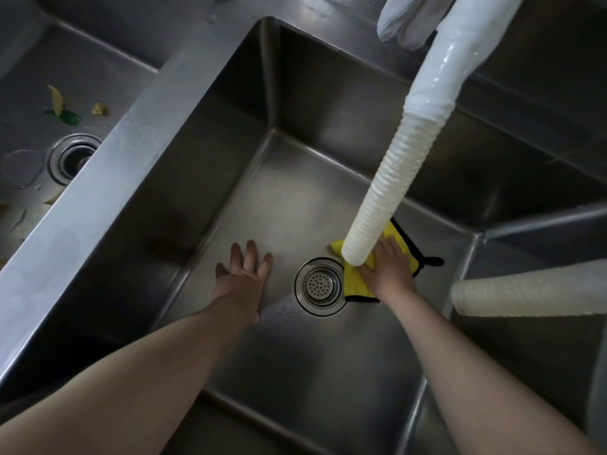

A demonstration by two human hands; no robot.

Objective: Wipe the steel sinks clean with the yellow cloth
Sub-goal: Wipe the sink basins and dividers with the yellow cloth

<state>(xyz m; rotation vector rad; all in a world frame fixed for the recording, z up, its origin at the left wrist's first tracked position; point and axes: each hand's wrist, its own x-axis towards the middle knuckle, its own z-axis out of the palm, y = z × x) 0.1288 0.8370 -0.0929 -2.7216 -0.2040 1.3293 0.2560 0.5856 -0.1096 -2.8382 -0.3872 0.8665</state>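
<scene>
Both arms are reaching down into the middle sink (230, 178), a deep steel basin with steep walls closing in on every side. The left hand (244, 274) is lying flat on the basin floor with fingers spread and straight, holding nothing, just left of the drain strainer (320, 285). The right hand (389, 262) is pressing flat, fingers extended, onto the yellow cloth (358, 287), which is lying on the floor touching the strainer's right rim. The cloth is spread out with a black trim; its long axis is running from near the strainer up and to the right toward the far right corner, where a small black loop (432, 261) is sticking out. A white corrugated hose (404, 178) is hanging down from the upper right, its open end sitting right over the cloth and the right hand's fingers, crowding that side. A second hose end (525, 290) is poking in from the right, above the divider to the right basin. Open floor is lying toward the near wall and to the left of the left hand. Across the broad left divider (108, 178), the left sink (29, 110) is holding yellow and green food scraps (60, 106) near its own drain (72, 157). A grey glove (407, 18) is hanging at the top edge
</scene>
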